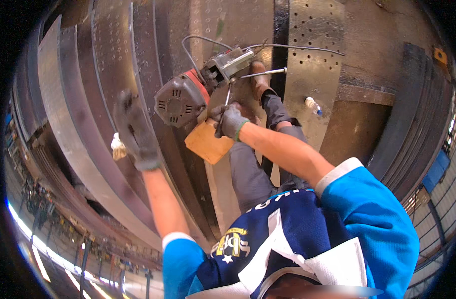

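A drilling machine [182,98] with a round grey motor housing, a red band and a metal body lies in front of me on steel plates; it looks like a magnetic drill. My right hand [231,121], in a grey glove, is closed round one of its thin metal handle rods [229,93]. A second handle rod [268,73] sticks out to the right. My left hand [137,130], also gloved, is stretched out flat over the plates left of the motor, holding nothing. Below my right hand is a flat tan-orange piece [209,142], its material unclear.
Long steel plates [73,99] lie side by side on the left. A perforated plate [315,45] is at right, bearing a small bottle [313,106]. A pale brush-like thing [118,145] lies beside my left hand. A black cable [297,47] runs rightward. My boot [260,79] is near the machine.
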Action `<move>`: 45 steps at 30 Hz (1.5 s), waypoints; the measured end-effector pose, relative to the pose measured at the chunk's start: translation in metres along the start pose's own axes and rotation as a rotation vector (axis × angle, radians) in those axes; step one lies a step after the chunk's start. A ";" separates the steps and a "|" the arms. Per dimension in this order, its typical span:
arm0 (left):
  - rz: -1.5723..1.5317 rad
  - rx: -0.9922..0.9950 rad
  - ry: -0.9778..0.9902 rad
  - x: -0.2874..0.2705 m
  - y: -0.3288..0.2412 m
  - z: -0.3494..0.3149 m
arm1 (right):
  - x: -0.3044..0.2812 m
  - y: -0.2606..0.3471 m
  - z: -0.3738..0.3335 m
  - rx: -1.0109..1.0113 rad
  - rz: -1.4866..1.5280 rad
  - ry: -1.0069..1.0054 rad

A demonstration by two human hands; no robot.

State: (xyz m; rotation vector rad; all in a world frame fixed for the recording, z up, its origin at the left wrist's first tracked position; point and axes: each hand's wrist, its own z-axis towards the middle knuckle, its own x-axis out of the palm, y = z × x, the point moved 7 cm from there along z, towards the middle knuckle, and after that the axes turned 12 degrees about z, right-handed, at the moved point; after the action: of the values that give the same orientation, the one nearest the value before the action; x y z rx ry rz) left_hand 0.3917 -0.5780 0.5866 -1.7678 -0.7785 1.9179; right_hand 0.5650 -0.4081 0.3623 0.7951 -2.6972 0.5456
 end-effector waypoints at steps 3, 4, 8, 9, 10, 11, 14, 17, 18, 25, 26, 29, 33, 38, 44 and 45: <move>0.121 -0.004 -0.050 -0.010 0.016 -0.076 | -0.001 -0.020 0.013 -0.099 0.117 -0.065; 0.168 0.028 -0.027 -0.008 0.018 -0.100 | 0.001 -0.028 0.018 -0.081 0.168 -0.057; 0.136 -0.185 0.003 0.018 0.045 -0.182 | 0.004 -0.027 0.026 -0.230 -0.031 -0.049; 0.101 -0.221 -0.006 0.026 0.050 -0.196 | 0.000 -0.027 0.026 -0.227 0.014 -0.070; 0.085 -0.248 -0.013 0.032 0.055 -0.209 | -0.005 -0.025 0.023 -0.219 0.022 -0.061; 0.082 -0.280 -0.011 0.036 0.060 -0.222 | -0.010 -0.020 0.018 -0.256 -0.137 -0.077; 0.054 -0.359 -0.043 0.040 0.077 -0.246 | -0.017 -0.005 -0.011 -0.308 -0.497 0.158; 0.128 -0.438 -0.041 0.035 0.094 -0.251 | -0.038 0.030 -0.053 -0.413 -0.429 0.176; 0.150 -0.471 -0.059 0.032 0.098 -0.249 | -0.051 0.045 -0.063 -0.374 -0.390 0.088; 0.442 -0.041 -0.231 0.057 -0.026 -0.173 | -0.211 0.309 -0.169 -0.830 0.057 0.000; 0.518 0.081 -0.163 0.079 -0.061 -0.161 | -0.245 0.350 -0.172 -0.957 0.105 -0.140; 0.507 0.263 -0.124 0.157 -0.157 -0.143 | -0.340 0.454 -0.156 -0.919 0.359 -0.332; 0.458 0.172 0.300 0.315 -0.216 -0.141 | -0.427 0.577 -0.090 -0.850 0.559 -0.377; 0.258 -0.175 0.444 0.430 -0.211 -0.162 | -0.486 0.666 0.037 -0.679 0.836 -0.161; 0.326 -0.422 0.489 0.457 -0.193 -0.170 | -0.513 0.735 0.099 0.119 -2.046 -0.888; 0.340 -0.450 0.483 0.457 -0.193 -0.169 | -0.514 0.739 0.097 0.081 -2.025 -0.867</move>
State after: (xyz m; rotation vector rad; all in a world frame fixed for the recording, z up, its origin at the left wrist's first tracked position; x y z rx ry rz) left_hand 0.4976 -0.1177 0.3590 -2.6501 -0.8062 1.4564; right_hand 0.5495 0.3620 -0.1138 3.2660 -0.8108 -0.3199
